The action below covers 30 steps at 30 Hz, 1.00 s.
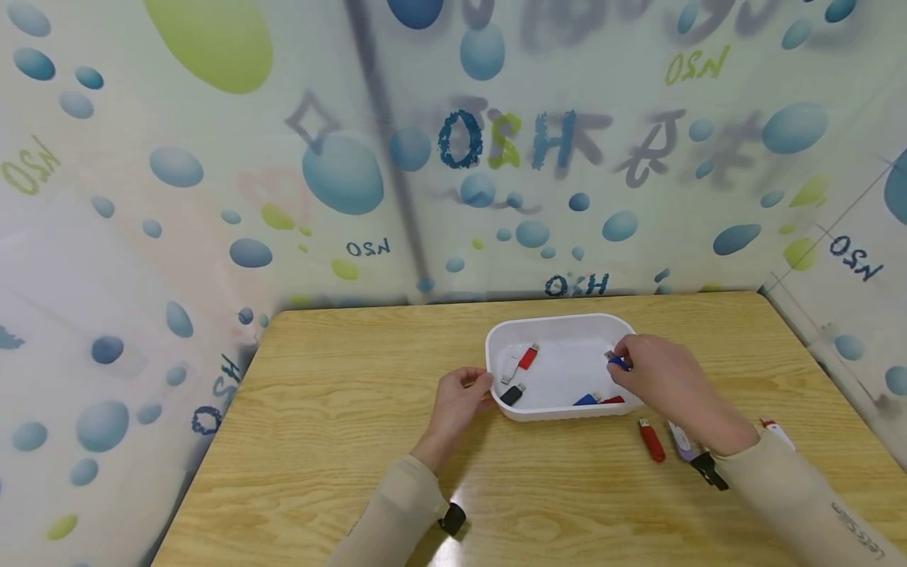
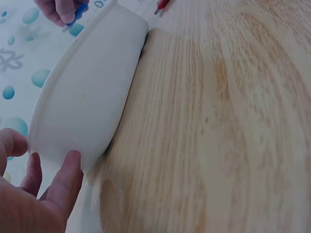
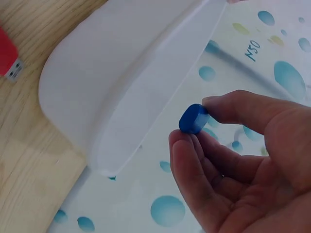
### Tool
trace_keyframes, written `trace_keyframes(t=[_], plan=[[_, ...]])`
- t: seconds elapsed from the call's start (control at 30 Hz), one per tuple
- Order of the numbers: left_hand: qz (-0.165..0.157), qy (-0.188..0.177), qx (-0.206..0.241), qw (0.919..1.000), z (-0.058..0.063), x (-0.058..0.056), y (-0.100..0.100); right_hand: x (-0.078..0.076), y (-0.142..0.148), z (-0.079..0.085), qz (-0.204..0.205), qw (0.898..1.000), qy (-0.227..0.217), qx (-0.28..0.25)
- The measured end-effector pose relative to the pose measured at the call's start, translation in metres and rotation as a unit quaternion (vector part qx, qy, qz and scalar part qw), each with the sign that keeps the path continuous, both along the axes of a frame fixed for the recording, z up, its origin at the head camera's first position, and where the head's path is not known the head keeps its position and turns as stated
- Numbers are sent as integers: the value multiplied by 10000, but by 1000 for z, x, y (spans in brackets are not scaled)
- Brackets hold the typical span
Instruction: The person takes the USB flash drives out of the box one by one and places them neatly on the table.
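Note:
My right hand [image 1: 662, 378] pinches a blue USB flash drive [image 3: 193, 119] between thumb and fingers, above the right end of a white plastic tray [image 1: 553, 414]. In the head view its metal plug points to the upper left. At the tray's left end my left hand [image 1: 457, 402] grips the rim, thumb and fingertips against it. Inside the tray lie a red USB drive [image 1: 527, 357] with a silver swivel cover beside it, a black one [image 1: 512, 394], a blue one [image 1: 586, 399] and another red one [image 1: 612, 400], partly hidden by the front wall.
On the wooden table [image 1: 319, 441], right of the tray, lie a red USB drive [image 1: 652, 441], a silver-and-purple one [image 1: 682, 442], a black one [image 1: 708, 470] and a red-and-white one [image 1: 778, 432], some partly behind the right forearm. A patterned curtain [image 1: 482, 197] hangs behind the table.

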<state>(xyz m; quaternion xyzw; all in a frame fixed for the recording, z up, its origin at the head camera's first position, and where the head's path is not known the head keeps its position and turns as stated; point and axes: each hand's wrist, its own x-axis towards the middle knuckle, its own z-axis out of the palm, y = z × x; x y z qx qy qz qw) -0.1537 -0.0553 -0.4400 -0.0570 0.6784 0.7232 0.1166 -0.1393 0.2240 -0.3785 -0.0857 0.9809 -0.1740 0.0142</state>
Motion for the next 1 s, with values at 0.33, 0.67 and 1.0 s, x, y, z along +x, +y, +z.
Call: trace_keyframes(t=[0.33, 0.67, 1.0], plan=[[42, -80, -37, 10000, -19, -11, -1, 19, 40, 3, -424, 9989, -175, 1], [105, -99, -150, 9998, -33, -15, 0, 31, 92, -7, -637, 9975, -294, -34], [94, -73, -147, 9998, -32, -14, -1, 42, 141, -16, -1105, 9926, -277, 416]])
